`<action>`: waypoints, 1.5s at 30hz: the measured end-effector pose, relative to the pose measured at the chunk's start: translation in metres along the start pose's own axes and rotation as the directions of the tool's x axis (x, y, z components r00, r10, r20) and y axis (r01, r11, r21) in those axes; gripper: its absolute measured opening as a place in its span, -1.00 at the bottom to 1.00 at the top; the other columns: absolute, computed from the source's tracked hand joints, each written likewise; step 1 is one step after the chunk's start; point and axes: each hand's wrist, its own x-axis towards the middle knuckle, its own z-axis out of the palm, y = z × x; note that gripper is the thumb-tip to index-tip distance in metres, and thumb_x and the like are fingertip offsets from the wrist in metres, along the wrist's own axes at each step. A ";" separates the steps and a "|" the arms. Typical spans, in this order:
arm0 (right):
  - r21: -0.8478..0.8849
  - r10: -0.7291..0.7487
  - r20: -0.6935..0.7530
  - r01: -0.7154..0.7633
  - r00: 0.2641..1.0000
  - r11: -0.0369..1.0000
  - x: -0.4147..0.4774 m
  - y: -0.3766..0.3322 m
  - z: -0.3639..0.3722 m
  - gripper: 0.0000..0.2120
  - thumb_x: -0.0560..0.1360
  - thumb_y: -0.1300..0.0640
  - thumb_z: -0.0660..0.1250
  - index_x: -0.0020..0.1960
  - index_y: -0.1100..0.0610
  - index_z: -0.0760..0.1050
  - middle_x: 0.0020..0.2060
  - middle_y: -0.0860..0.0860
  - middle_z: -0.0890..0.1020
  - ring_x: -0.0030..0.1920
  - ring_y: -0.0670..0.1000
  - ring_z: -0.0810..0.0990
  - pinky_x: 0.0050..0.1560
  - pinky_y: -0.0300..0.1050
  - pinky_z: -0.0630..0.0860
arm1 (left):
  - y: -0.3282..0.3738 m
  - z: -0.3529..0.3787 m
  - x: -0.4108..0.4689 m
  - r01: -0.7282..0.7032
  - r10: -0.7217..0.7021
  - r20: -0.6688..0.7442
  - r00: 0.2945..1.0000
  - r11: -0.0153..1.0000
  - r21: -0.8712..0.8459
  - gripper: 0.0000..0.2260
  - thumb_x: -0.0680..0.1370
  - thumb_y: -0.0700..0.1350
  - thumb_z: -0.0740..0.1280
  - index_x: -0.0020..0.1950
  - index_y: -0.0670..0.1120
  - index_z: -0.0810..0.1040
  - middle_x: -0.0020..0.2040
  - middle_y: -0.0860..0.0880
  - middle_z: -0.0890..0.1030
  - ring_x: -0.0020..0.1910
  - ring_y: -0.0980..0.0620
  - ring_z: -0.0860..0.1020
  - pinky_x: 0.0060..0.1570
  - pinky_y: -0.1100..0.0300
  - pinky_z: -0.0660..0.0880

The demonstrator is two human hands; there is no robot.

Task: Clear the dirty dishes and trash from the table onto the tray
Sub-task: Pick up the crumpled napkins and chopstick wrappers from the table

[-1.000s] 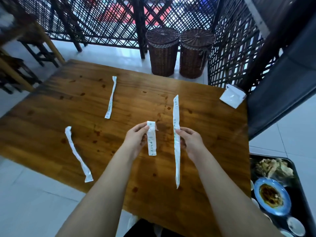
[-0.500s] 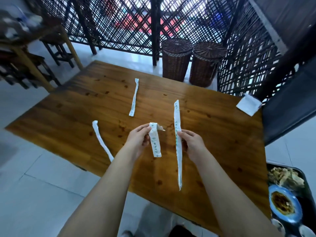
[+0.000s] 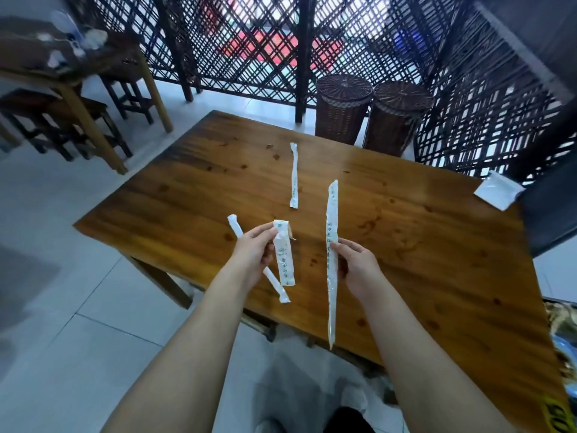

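Big wooden table (image 3: pixel 406 245) fills most of the view. The tray (image 3: pixel 560 300) just peeks in at the right edge, and I think there's food on it. The right hand (image 3: pixel 359 267) pinches a long wrapper (image 3: pixel 331 220) mid-length, upright above the table. The left hand (image 3: pixel 253 257) pinches a short wrapper (image 3: pixel 284 260) near its top, so it dangles. Two more lie flat: a near wrapper (image 3: pixel 234 225) partly behind the left hand and a far wrapper (image 3: pixel 293 176) beyond. A white packet (image 3: pixel 498 190) sits on the far right corner.

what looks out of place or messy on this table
Loose trash lies on the table: a mid-table wrapper and a near-left wrapper. A white packet seems to overhang the far right corner. The left hand pinches a short wrapper, the right hand a long wrapper.
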 end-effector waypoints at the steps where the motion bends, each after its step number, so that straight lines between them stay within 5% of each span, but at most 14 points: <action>1: -0.001 0.004 0.004 -0.004 1.000 1.000 -0.001 0.002 0.006 -0.91 0.49 0.21 0.41 -0.02 0.10 0.56 -0.12 0.10 0.64 -0.14 0.06 0.62 0.02 -0.02 0.60 | 0.002 -0.007 0.000 -0.003 0.003 -0.002 1.000 1.000 -0.008 -0.80 0.60 -0.17 0.30 0.20 -0.11 0.59 -0.33 0.00 0.56 -0.38 0.15 0.41 -0.46 0.32 0.34; 5: -0.035 0.028 0.009 -0.027 1.000 0.999 -0.001 0.008 0.035 -0.90 0.48 0.20 0.42 -0.01 0.12 0.57 -0.09 0.11 0.64 -0.04 0.12 0.62 0.16 0.11 0.56 | 0.011 -0.037 -0.003 -0.015 0.012 -0.063 0.998 0.999 -0.041 -0.85 0.60 -0.19 0.29 0.14 -0.07 0.58 -0.27 -0.03 0.56 -0.36 0.14 0.41 -0.47 0.32 0.35; 15: -0.111 0.086 0.031 -0.082 0.996 0.990 0.026 0.005 0.089 -0.83 0.48 0.19 0.42 0.07 0.14 0.58 -0.04 0.12 0.62 0.00 0.12 0.61 0.15 0.06 0.57 | 0.038 -0.084 0.019 -0.093 0.063 -0.228 0.972 0.988 -0.124 -0.81 0.60 -0.16 0.31 0.19 -0.02 0.56 -0.24 -0.03 0.63 -0.31 0.09 0.46 -0.33 0.30 0.38; 21: -0.140 0.143 0.045 -0.135 0.989 0.981 0.054 -0.003 0.107 -0.87 0.48 0.20 0.42 0.03 0.11 0.57 -0.03 0.11 0.62 -0.05 0.07 0.61 -0.13 -0.11 0.57 | 0.047 -0.087 0.037 -0.148 0.083 -0.306 0.948 0.969 -0.196 -0.81 0.59 -0.13 0.31 0.18 0.02 0.55 -0.17 -0.03 0.65 -0.36 0.13 0.49 -0.39 0.33 0.41; 31: -0.155 0.194 0.013 -0.190 0.981 0.969 0.097 -0.007 0.092 -0.94 0.48 0.22 0.42 -0.06 0.11 0.57 -0.04 0.12 0.62 -0.05 0.08 0.61 -0.01 -0.05 0.59 | -0.026 -0.060 0.071 0.215 -0.237 -0.289 0.928 0.971 -0.105 -0.85 0.60 -0.18 0.31 0.16 -0.10 0.55 -0.20 -0.05 0.59 -0.36 0.12 0.47 -0.48 0.32 0.42; 41: -0.215 0.251 -0.032 -0.252 0.967 0.944 0.122 0.008 0.070 -0.89 0.50 0.20 0.40 0.02 0.13 0.57 -0.10 0.09 0.63 -0.13 0.05 0.60 -0.21 -0.15 0.55 | -0.062 -0.043 0.104 0.341 -0.276 -0.359 0.892 0.931 0.131 -0.86 0.57 -0.18 0.35 0.09 -0.16 0.47 0.04 -0.13 0.61 -0.22 -0.01 0.65 -0.48 0.32 0.47; 45: -0.230 0.255 -0.023 -0.253 0.967 0.940 0.129 0.011 0.071 -0.87 0.50 0.20 0.40 0.05 0.14 0.58 -0.09 0.09 0.63 -0.09 0.07 0.61 -0.05 -0.08 0.59 | -0.068 -0.043 0.118 0.359 -0.243 -0.403 0.882 0.901 0.243 -0.77 0.54 -0.08 0.39 0.08 -0.14 0.43 -0.04 -0.07 0.60 -0.26 -0.03 0.69 -0.10 0.06 0.64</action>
